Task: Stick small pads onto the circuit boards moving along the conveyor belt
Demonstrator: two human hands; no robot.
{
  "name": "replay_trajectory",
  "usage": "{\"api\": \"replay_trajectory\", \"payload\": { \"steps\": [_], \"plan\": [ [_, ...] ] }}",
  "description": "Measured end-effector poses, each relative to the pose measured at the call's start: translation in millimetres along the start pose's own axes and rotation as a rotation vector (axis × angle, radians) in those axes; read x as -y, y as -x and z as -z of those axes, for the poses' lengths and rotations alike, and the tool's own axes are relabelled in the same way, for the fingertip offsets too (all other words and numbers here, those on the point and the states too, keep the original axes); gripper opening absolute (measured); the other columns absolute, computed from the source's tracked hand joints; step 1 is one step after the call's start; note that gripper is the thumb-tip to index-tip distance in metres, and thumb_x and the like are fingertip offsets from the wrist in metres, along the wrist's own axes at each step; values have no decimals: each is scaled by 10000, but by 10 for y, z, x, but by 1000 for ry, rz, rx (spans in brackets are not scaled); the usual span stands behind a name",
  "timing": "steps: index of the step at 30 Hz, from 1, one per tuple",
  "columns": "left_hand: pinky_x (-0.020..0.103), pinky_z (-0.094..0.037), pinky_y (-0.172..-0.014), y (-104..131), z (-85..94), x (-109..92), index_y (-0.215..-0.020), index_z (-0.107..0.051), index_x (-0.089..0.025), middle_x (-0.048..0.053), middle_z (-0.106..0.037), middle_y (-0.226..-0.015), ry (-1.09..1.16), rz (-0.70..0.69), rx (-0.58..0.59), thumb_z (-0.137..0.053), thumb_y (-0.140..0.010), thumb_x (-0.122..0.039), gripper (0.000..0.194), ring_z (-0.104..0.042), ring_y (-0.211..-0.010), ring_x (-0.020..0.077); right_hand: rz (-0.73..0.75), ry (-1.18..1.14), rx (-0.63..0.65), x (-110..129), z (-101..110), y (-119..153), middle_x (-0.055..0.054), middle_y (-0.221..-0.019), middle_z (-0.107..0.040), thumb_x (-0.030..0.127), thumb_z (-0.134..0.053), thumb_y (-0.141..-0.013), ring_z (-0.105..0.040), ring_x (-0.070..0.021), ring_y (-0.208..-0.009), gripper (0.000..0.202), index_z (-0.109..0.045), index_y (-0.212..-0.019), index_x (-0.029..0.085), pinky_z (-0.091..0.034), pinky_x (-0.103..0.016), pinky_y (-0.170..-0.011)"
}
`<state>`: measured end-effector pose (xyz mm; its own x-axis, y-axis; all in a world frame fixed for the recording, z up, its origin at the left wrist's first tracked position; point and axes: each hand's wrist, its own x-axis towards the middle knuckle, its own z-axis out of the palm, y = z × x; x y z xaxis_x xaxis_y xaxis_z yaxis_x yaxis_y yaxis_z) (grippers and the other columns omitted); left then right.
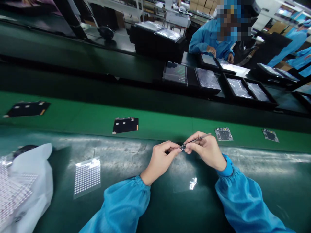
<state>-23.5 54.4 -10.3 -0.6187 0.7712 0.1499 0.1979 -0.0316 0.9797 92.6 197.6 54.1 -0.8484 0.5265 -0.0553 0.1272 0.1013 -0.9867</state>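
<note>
Metal tweezers [198,139] occupy the right hand [206,151]; the left hand [161,157] pinches a small part [182,148] beside the green belt [165,124].

Noted on the belt [167,124]: two panels [125,126] along its left stretch, two circuit boards [224,134] along its right. Found on the worktop [184,210] before its left stretch: a bag [43,181] and a sticker sheet [87,176]; near its front edge: tweezers [198,139] in the right hand [207,151]. Logged behind it, on the rear bench [109,64]: trays [252,101].
</note>
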Motion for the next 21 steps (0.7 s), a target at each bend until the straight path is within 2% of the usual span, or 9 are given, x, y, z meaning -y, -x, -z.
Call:
{"api": "replay_trajectory", "payload": {
  "steps": [5,9,12,15,18,21],
  "plan": [
    [219,-503,-584,-1,-8,-18,-794,-788,-164,32,-758,-720,11,18,-17,-748,-819,-180,51,-666,-619,138,61,7,-115,43,48,19,-57,-647,-732,283,-772,-826,-716,-185,-561,154,-715,-784,146,-624,-305,-559],
    [236,-532,-652,17,-55,-69,-802,-803,-170,41,-784,-770,22,21,20,-787,-785,-151,30,-690,-683,153,193,-3,-222,59,81,-248,-57,-691,-751,250,-785,-807,-732,-193,-595,129,-697,-819,156,-623,-306,-578],
    [243,-543,-659,77,-23,-117,-799,-810,-168,45,-785,-769,61,42,53,-805,-769,-148,36,-688,-680,154,247,-39,-132,9,-70,-651,-43,-687,-742,273,-796,-792,-724,-187,-585,181,-663,-839,161,-602,-291,-547],
    [249,-550,-671,215,155,-160,-814,-815,-166,49,-778,-781,77,45,97,-813,-766,-151,51,-692,-680,154,239,-64,42,-94,-350,-1011,-31,-682,-727,318,-807,-774,-725,-184,-612,233,-658,-858,159,-591,-277,-556],
    [258,-554,-683,398,410,-165,-833,-814,-170,55,-776,-808,60,66,82,-807,-773,-151,63,-708,-705,165,220,-87,159,-238,-620,-1203,-48,-740,-742,385,-768,-809,-724,-179,-648,276,-693,-937,152,-593,-287,-598],
    [263,-557,-682,540,574,-120,-830,-807,-170,55,-774,-798,55,85,18,-800,-775,-147,60,-717,-708,172,263,-51,197,-380,-806,-1270,-53,-785,-749,451,-659,-905,-713,-180,-663,329,-708,-1063,166,-597,-319,-637]
  ]
}}
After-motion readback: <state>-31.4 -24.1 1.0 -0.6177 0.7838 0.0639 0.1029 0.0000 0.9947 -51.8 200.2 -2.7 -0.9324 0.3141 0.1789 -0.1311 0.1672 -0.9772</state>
